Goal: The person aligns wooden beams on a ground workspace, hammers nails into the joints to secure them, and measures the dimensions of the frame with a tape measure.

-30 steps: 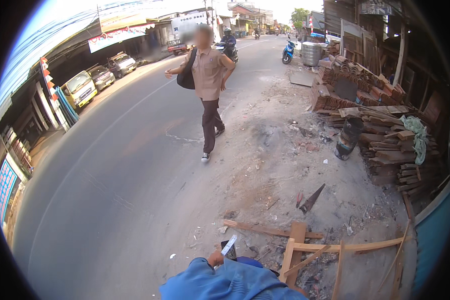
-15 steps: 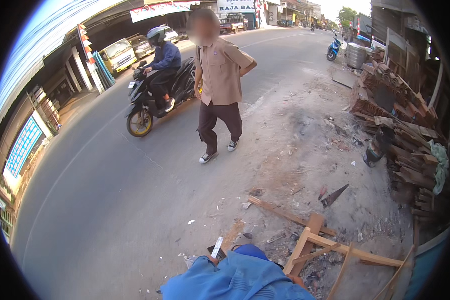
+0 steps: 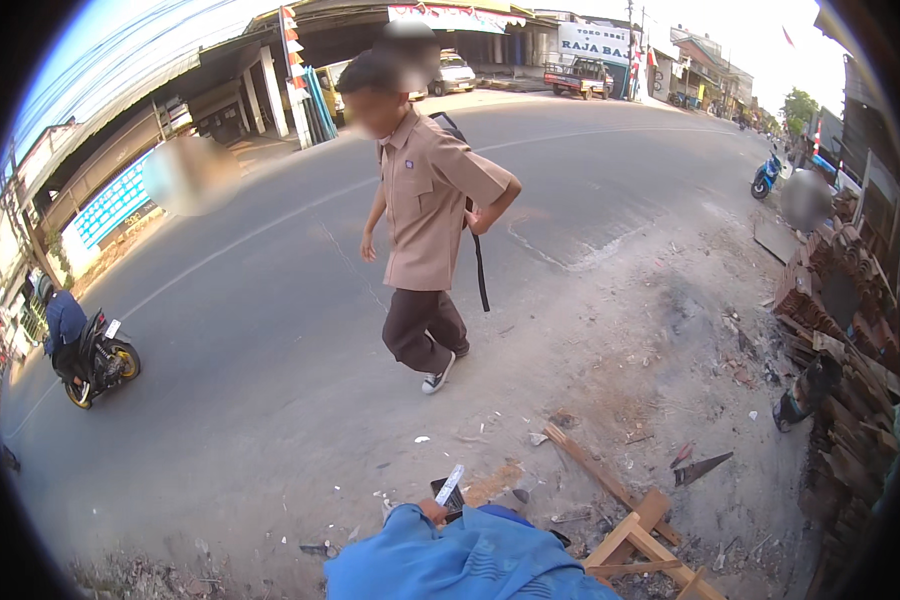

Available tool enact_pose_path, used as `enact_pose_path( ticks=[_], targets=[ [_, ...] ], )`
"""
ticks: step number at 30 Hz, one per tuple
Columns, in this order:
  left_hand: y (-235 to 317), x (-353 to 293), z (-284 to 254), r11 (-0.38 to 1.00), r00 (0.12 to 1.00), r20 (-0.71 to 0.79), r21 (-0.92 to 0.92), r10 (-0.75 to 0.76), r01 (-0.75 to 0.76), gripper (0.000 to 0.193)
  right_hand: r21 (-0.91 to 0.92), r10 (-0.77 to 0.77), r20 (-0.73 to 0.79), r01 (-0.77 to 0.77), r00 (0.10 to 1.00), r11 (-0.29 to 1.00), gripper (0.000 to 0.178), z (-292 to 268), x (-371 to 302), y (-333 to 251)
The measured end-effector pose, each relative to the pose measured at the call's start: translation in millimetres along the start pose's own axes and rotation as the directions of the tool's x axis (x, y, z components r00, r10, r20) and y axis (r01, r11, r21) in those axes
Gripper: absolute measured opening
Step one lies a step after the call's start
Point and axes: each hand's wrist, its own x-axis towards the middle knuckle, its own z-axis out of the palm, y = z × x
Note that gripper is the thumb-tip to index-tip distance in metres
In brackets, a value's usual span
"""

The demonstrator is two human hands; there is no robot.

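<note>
My left hand [image 3: 433, 511] shows just past the front of my blue shirt [image 3: 460, 560]. Its fingers are closed around the lower end of a flat whitish strip [image 3: 450, 486], which points up and away. Beside the strip lies a small black flat object [image 3: 439, 489], partly covered. My right hand is out of sight, with the shirt filling the lower edge. To the right of the shirt, a frame of light wooden pieces [image 3: 610, 540] lies on the dirt, joined to a browner board [image 3: 654, 509]. A longer wooden strip [image 3: 590, 467] reaches out beyond it.
A handsaw [image 3: 703, 468] and a small red-handled tool [image 3: 681, 455] lie right of the wood. Stacked roof tiles [image 3: 805, 285] line the right side. Close ahead, a person in a tan shirt [image 3: 420, 200] walks on the road; a motorcycle [image 3: 105, 355] carries a rider at far left.
The view has turned left. The walking person has come nearer, and the motorcycle has passed to the far left. My right hand, partly visible by the wooden frame before, is now hidden.
</note>
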Motion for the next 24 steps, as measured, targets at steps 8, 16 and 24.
enact_pose_path(
  ticks=[8, 16, 24],
  targets=[
    [1, -16, -8, 0.997, 0.998, -0.023, -0.024, 0.066, -0.067, 0.035, -0.09, -0.04, 0.008, 0.041, 0.999, 0.995, 0.047, -11, 19, -14],
    [23, -53, -15, 0.968, 0.988, -0.014, -0.207, -0.151, 0.144, 0.04, 0.469, -0.24, -0.408, 0.427, 0.881, 0.773, 0.03, -132, 8, -26],
    [-3, -12, 10, 0.99, 0.99, -0.07, -0.085, -0.119, 0.113, 0.048, 0.416, -0.288, -0.577, 0.579, 0.764, 0.701, 0.025, -245, -72, -65]
  ],
)
